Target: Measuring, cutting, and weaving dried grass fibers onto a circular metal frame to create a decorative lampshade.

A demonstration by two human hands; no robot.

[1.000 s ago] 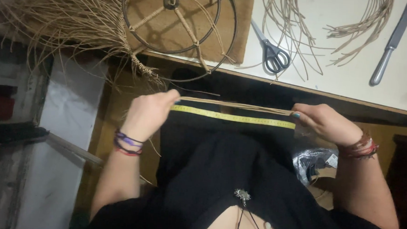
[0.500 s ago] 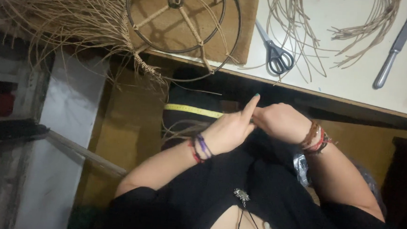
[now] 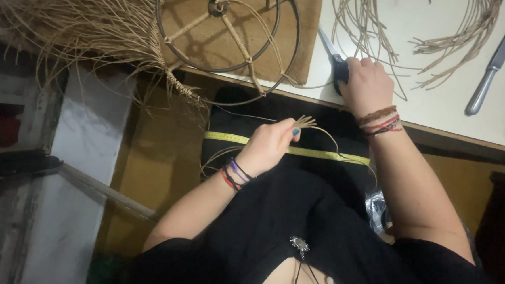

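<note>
From the head view, your left hand is clenched around a small bundle of thin straw strands, whose cut ends fan out just past your fingertips. The hand hovers over your lap, right above a yellow measuring tape that lies stretched across the black fabric there. A few loose strands loop down from the bundle and curve over the tape.

Your right hand reaches up onto the white table, with its fingers curled down over the dark handles of a pair of scissors; the blades stick out to the upper left from under the hand. Whether the fingers have fully closed on the handles you cannot tell from here.

Beyond the scissors, a round wire frame with straw-wrapped spokes rests on a brown mat at the table's edge, with a thick fringe of straw hanging off its left side. Loose straw coils lie on the table, and a table knife lies near them at the far right.
</note>
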